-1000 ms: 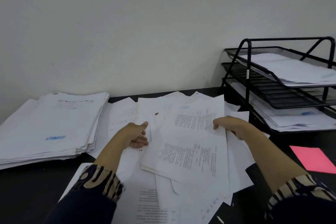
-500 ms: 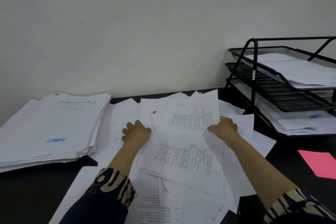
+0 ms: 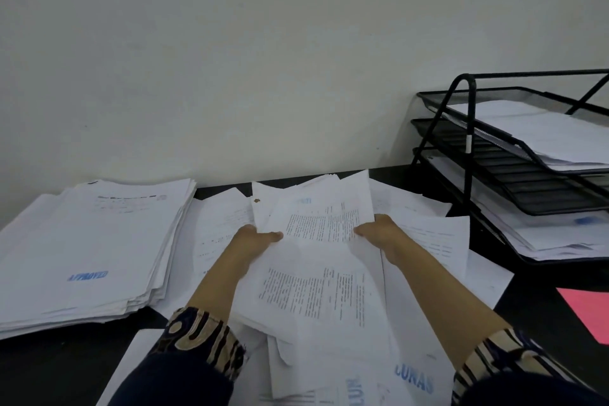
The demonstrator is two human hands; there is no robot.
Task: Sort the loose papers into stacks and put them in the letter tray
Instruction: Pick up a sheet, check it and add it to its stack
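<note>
A bundle of printed white sheets (image 3: pixel 316 270) is lifted at its far end above the loose papers (image 3: pixel 428 234) scattered on the black table. My left hand (image 3: pixel 253 237) grips the bundle's left edge, thumb on top. My right hand (image 3: pixel 379 231) grips its right edge, thumb on top too. A tall stack of white papers (image 3: pixel 92 247) with a blue APPROVED stamp lies at the left. The black three-tier letter tray (image 3: pixel 468 142) stands at the right; its top and bottom tiers hold papers, the middle tier looks empty.
A pink sheet (image 3: pixel 590 310) lies on the table at the right, in front of the tray. More loose sheets with blue stamps (image 3: pixel 412 379) lie near the front edge. A plain white wall runs behind the table.
Both hands moved in to the sides of the central sheets, took hold of them, and raised the bundle's far end off the pile.
</note>
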